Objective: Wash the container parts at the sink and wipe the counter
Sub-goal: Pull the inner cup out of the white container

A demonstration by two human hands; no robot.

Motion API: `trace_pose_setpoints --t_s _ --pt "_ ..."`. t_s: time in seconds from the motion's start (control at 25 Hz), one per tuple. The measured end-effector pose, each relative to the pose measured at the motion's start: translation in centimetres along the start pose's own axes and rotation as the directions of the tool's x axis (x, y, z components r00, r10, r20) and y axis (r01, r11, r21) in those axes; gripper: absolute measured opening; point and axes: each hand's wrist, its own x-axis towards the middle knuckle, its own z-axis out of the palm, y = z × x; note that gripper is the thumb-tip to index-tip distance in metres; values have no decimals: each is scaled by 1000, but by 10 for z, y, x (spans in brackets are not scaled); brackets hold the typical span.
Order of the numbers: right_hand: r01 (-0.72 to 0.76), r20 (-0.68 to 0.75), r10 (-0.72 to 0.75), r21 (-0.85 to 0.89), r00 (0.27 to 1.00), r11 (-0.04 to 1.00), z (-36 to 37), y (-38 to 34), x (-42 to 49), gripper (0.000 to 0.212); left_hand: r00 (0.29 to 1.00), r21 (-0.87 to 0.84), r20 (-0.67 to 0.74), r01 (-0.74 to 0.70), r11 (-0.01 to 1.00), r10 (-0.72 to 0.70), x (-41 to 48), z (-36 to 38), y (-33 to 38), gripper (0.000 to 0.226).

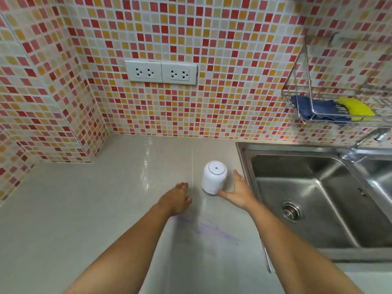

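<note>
Sitting on the counter (95, 198) just left of the sink (247, 164) is the white container (214, 178). Right hand (238, 193) is spread wide beside it, thumb touching near its base, no real grip. Left hand (177, 198) is off to the other side, fingers relaxed, holding nothing. Purple smears (214, 230) lie on the counter between the forearms. Blue cloth (318, 109) and yellow sponge (356, 109) sit in the wire rack (309, 85).

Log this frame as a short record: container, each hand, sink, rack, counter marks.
container: white, stands on the counter, left of the sink
right hand: open, thumb at the container's base, no grip
left hand: open, left of the container, apart from it
sink: nothing in the basin
rack: blue cloth, yellow sponge
marks: purple smears on the counter, nearer the camera than the container
</note>
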Motion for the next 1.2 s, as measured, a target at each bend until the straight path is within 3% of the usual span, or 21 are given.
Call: trace_pose_setpoints --t_s 0.2,0.32,0.44,0.56,0.68,1.0,1.2 --pt "47 82 -66 217 994 975 10 7 43 118 996 -168 49 79 983 -71 42 31 10 65" --pt "53 52 -74 328 996 943 15 7 60 91 996 -233 57 83 969 -72 61 36 18 72" --pt "13 -35 2 406 999 914 14 4 66 71 993 -386 20 111 916 -112 77 41 27 83" --pt "-59 -79 107 461 991 886 14 8 71 66 979 -496 -24 165 852 -204 90 50 34 103" --pt "-110 -45 164 565 985 817 16 16 75 69 975 -587 -73 129 800 -210 95 50 47 110" --pt "-96 -139 180 468 974 879 4 15 78 79 973 -525 -129 99 845 -193 103 52 45 104" --pt "-111 -188 214 446 959 888 -6 4 83 70 969 -557 -175 49 829 -174 95 45 47 91"
